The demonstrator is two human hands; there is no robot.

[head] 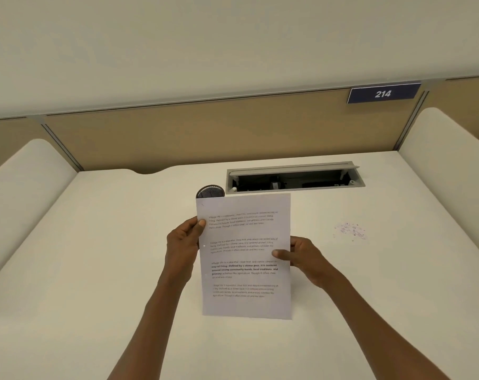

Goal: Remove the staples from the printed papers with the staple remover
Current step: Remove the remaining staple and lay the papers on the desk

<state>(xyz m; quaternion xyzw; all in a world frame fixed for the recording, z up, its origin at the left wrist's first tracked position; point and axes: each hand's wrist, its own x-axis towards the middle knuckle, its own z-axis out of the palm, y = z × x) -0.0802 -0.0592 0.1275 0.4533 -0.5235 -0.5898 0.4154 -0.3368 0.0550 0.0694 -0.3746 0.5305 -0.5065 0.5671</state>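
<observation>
**Now: printed sheet held up at centre frame**

We pinch the white printed paper (245, 256) with left hand (183, 242) and right hand (301, 256), thumbs in front. Behind its top edge, a black mesh cup (209, 191) is mostly hidden, contents unreadable. Upper right, the grey desk hatch (294, 177) stands open, dark inside.

You sit at a white desk (96, 242) with a tan partition panel (205, 135) along its far edge. Far right on that panel hangs a blue sign (383, 93) reading 214. White rounded dividers (27, 193) flank you left and right. An open cable tray (294, 178) lies recessed in the far desktop, under even light.
</observation>
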